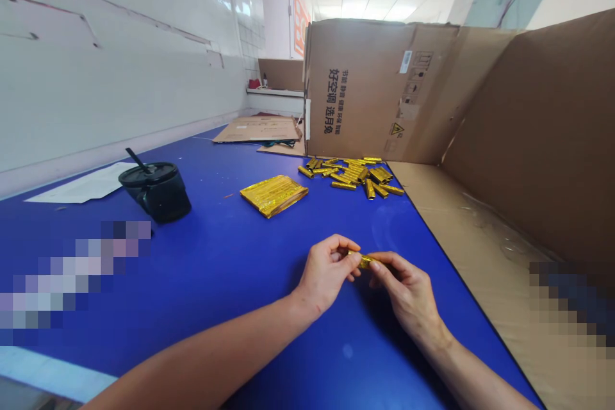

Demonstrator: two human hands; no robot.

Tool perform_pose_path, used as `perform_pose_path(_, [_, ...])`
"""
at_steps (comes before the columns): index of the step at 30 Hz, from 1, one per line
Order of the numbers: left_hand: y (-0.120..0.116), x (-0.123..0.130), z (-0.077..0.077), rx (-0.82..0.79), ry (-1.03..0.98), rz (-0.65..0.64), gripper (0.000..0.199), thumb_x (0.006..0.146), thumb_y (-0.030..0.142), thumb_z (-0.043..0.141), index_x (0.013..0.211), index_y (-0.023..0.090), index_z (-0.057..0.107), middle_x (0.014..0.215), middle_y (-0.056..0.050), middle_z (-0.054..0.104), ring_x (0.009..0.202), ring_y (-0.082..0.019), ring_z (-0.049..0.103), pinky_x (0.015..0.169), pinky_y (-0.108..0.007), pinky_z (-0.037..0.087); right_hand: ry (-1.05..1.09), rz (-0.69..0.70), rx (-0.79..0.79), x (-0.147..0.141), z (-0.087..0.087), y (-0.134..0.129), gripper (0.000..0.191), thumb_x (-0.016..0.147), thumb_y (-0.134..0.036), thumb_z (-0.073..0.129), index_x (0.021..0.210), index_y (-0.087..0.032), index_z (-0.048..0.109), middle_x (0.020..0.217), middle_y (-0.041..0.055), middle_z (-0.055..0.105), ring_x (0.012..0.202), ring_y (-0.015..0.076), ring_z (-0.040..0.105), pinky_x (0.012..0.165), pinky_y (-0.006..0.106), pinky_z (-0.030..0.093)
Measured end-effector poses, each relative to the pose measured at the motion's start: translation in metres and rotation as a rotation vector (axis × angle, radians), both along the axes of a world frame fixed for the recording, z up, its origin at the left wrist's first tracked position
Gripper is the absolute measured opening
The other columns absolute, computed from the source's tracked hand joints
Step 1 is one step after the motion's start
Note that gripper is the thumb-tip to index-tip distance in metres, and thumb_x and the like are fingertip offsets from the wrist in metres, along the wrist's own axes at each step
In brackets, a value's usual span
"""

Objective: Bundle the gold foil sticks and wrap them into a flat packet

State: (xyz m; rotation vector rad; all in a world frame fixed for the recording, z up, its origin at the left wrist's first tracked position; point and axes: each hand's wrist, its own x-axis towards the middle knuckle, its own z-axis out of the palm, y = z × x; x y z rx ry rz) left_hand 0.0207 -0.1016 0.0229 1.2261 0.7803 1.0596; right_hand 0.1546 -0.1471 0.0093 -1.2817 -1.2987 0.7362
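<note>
- Left hand (327, 272), grip pressed together, thumb and fingertips pinching one end of a small gold foil roll (366, 261).
- Right hand (408, 295), grip equally tight, thumb and forefinger pinching the other end, so probably steadied from both sides.
- Gold foil roll between the two hands, just above the tabletop (230, 256): a narrow, crinkled, metallic tube, partly hidden by fingers.
- Smooth blue tabletop beneath both forearms, with the hands low over it, perhaps for steadiness.
- Pile of gold foil rolls (350, 174) ahead, loose and criss-crossed, against the foot of a corrugated cardboard carton (360, 90), its wall apparently stopping them from scattering.
- Stack of gold foil sheets (273, 195) left of the pile, flat, squared-off and mirror-bright, within easy reach.
- Black lidded cup (156, 192) with a straw, well apart from the hands, perhaps kept away from the foil; sheet of white paper (81, 184) just beside it.
- Tall cardboard sheet (538, 141) along the right side, plain and brown, walling off that edge.
</note>
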Motion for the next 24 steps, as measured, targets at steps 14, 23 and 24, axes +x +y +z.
perform_pose_path(14, [0.0092,-0.0031,-0.0024,0.016,0.008,-0.052,0.022,0.063,0.020,0.062,0.082,0.011,0.055,0.064,0.000,0.059,0.050,-0.008,0.054,0.045,-0.018,0.042,0.131,0.027,-0.037,0.0010,-0.0002,0.0048,0.027,0.068,-0.038,0.063,0.082,-0.015,0.062,0.062,0.0006,0.060,0.049,0.0102,0.051,0.049,0.023,0.043])
perform_pose_path(23, [0.0055,-0.0016,-0.0035,-0.064,0.025,-0.083,0.020,0.062,0.026,0.065,0.072,0.010,0.057,0.047,0.001,0.055,0.042,-0.009,0.052,0.043,-0.019,0.041,0.076,0.082,-0.036,-0.0026,0.0019,-0.0001,0.025,0.070,-0.037,0.061,0.082,-0.016,0.065,0.064,0.0025,0.064,0.051,0.0112,0.053,0.051,0.024,0.045])
perform_pose_path(24, [0.0060,-0.0017,-0.0034,-0.074,0.015,-0.082,0.022,0.062,0.028,0.065,0.072,0.010,0.057,0.049,0.000,0.056,0.043,-0.009,0.052,0.044,-0.019,0.041,0.087,0.079,-0.040,-0.0022,0.0026,0.0001,0.026,0.069,-0.038,0.062,0.082,-0.015,0.065,0.064,0.0026,0.064,0.051,0.0113,0.054,0.051,0.024,0.045])
